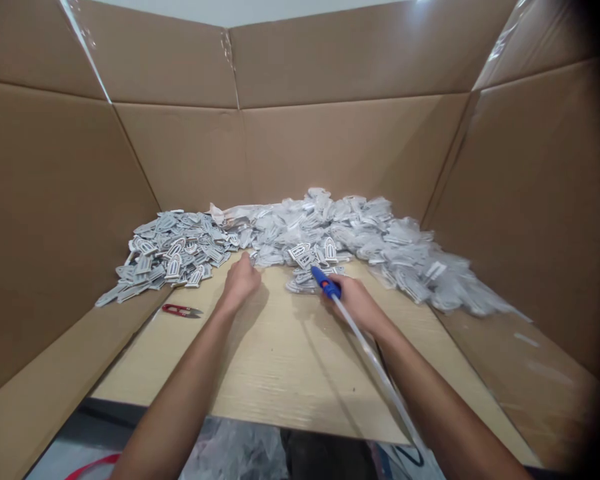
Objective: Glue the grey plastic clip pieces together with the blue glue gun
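My right hand [356, 301] is wrapped round a blue glue gun [327, 283], and a long whitish glue stick [375, 363] trails from its back end toward me. The gun's tip is close to a small heap of grey-and-white arch-shaped pieces [303, 285]. To the left, my left hand [242, 280] is closed low over the table, by the front edge of the bagged pieces. Whatever its fingers may hold is hidden. A big pile of loose arch-shaped pieces [175, 250] lies left of that hand.
Clear plastic bags of similar pieces [405, 250] form a long bank at the back and right. Red-handled thread snips [181, 311] lie on the light wooden table [260, 380]. Tall cardboard walls [330, 147] surround it on the left, back and right. Plastic [237, 447] shows below the front edge.
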The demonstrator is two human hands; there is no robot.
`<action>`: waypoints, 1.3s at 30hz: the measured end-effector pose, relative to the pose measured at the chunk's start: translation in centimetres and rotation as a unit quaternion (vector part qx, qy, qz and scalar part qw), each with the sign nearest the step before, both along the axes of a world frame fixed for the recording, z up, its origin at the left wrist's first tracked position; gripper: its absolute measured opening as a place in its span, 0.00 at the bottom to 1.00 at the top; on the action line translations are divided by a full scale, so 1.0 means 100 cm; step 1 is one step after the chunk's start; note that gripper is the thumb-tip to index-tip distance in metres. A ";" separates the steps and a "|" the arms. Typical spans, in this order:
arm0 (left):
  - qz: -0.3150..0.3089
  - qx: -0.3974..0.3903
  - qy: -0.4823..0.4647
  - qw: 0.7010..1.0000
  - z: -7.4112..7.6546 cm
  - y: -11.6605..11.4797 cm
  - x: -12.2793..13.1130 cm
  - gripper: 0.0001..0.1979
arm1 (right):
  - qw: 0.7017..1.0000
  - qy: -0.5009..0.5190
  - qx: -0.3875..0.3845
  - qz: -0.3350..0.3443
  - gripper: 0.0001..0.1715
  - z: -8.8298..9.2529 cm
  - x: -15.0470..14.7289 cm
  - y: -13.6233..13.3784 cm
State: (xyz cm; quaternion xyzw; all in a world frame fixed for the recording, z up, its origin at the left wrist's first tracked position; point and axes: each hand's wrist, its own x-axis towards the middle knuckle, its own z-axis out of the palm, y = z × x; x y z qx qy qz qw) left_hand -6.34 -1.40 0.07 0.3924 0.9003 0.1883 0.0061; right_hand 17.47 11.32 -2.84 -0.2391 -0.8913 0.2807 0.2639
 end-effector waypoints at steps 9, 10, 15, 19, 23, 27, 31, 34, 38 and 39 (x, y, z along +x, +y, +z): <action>-0.049 0.024 -0.022 0.998 -0.018 0.010 0.001 0.11 | 0.994 0.032 -0.005 -0.100 0.05 0.003 0.011 0.017; -0.060 0.037 -0.041 0.997 -0.020 0.011 0.004 0.11 | 0.994 0.034 -0.008 -0.107 0.05 0.003 0.011 0.016; -0.160 0.034 -0.052 0.985 -0.028 0.015 0.016 0.07 | 0.987 0.081 -0.132 -0.042 0.08 -0.009 0.003 0.013; -0.268 0.047 -0.085 0.959 -0.032 0.018 0.015 0.08 | 0.962 0.111 -0.244 0.051 0.15 -0.021 -0.007 0.005; -0.343 0.078 -0.137 0.926 -0.033 0.020 0.017 0.08 | 0.963 0.092 -0.249 0.054 0.17 -0.018 -0.007 0.000; -0.333 0.077 -0.146 0.929 -0.031 0.019 0.019 0.08 | 0.984 0.072 -0.162 -0.018 0.13 -0.014 0.000 0.009; -0.236 0.132 -0.102 0.957 -0.026 0.016 0.015 0.07 | 0.979 0.104 -0.146 -0.092 0.12 -0.011 0.002 0.017; -0.194 0.167 -0.113 0.960 -0.022 0.014 0.020 0.06 | 0.966 0.127 -0.205 -0.094 0.15 -0.003 0.000 0.009; -0.261 0.187 -0.274 0.907 -0.022 0.013 0.049 0.16 | 0.952 0.152 -0.266 -0.023 0.26 0.008 -0.006 -0.010; -0.287 0.188 -0.304 0.889 -0.023 0.013 0.058 0.18 | 0.949 0.160 -0.272 -0.011 0.27 0.010 -0.007 -0.014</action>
